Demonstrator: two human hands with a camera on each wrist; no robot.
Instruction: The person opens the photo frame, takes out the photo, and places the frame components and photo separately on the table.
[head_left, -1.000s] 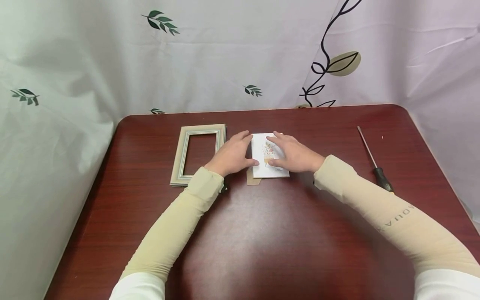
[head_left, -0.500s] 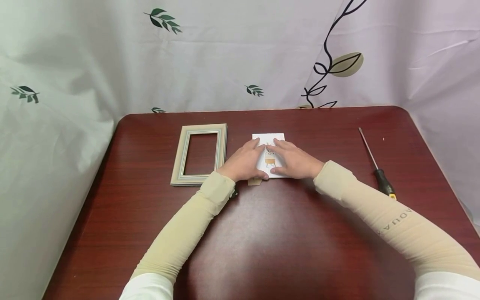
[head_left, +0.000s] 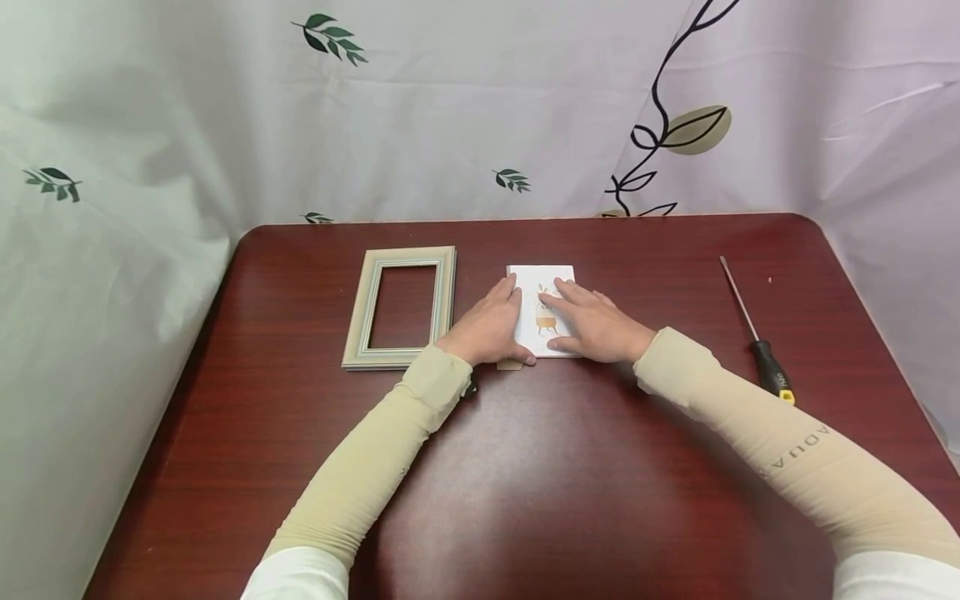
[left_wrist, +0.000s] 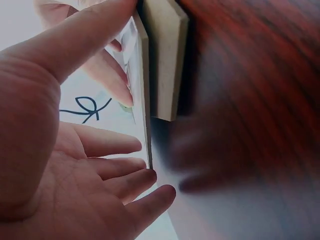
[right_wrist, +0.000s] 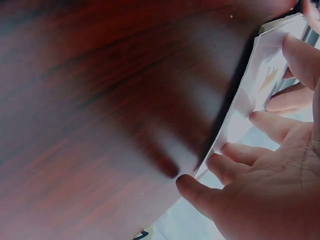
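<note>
A white card [head_left: 546, 323] with a printed plant-in-a-pot picture lies near the middle of the table. Beneath it, a tan backing board [head_left: 510, 365] pokes out at the lower left; its thick edge shows in the left wrist view. My left hand [head_left: 486, 323] touches the card along its left side, thumb at the near corner and fingers fairly straight. From the right, my right hand [head_left: 596, 327] rests spread fingers on the card's face and right side. In the right wrist view, its fingertips [right_wrist: 257, 117] touch the card.
Left of the card lies a cream picture frame [head_left: 356, 312] with an open middle, close to my left wrist. A screwdriver [head_left: 768, 367] with a black and yellow handle lies at the right, beyond my right forearm. A leaf-patterned curtain [head_left: 420, 125] hangs behind the table.
My left hand has shifted right and slightly nearer, against the card. My right hand has moved slightly right and nearer. Less of the backing board shows at the card's lower left.
</note>
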